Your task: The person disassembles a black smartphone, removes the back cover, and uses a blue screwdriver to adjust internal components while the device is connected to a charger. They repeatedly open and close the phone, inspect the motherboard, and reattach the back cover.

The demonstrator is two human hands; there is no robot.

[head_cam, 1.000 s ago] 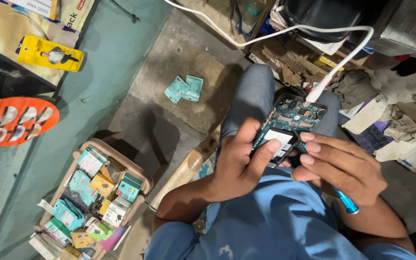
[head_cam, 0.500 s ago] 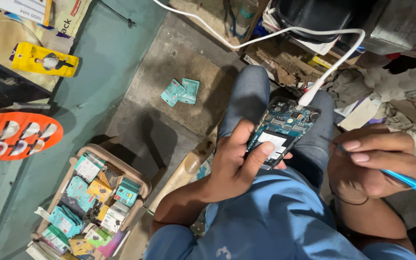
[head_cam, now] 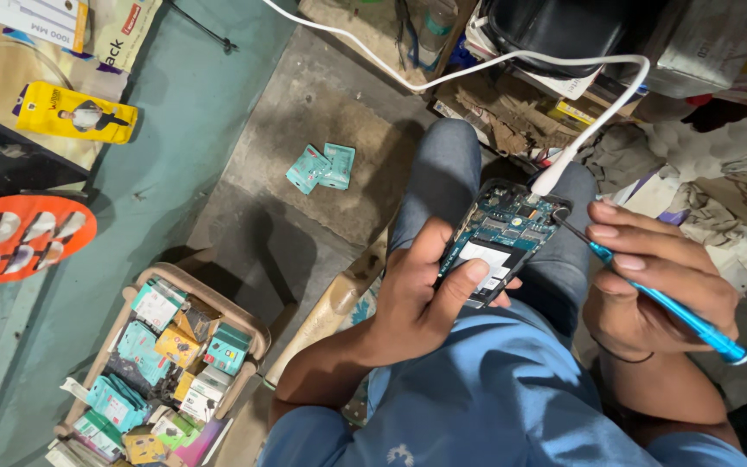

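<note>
At the bottom of the frame a blue shirt [head_cam: 494,406] is filling the foreground, and just above it the left hand [head_cam: 421,298] is gripping an opened phone [head_cam: 499,242] from below, fingers wrapped behind it and the thumb lying across its lower part, so the hand is clamped on the phone. The phone is sitting right of centre, over a knee in grey jeans [head_cam: 443,182], with its back cover off: a blue-green circuit board is showing in the upper half, dotted with small metal parts, and a pale rectangular patch is showing in the lower half inside a dark frame. To the right, the right hand [head_cam: 654,290] is closing its fingers together around a blue screwdriver [head_cam: 667,303], whose thin dark tip is touching the phone's upper right corner. A white cable [head_cam: 598,121] is running down from the top of the frame and ending in a plug right at that same corner. In the lower left a basket [head_cam: 248,324] is holding many small teal and yellow packets. Farther off, two teal packets [head_cam: 322,167] are lying on the grey floor above centre, and a yellow package [head_cam: 75,112] is lying in the upper left, above an orange card [head_cam: 19,238] at the left edge.
</note>
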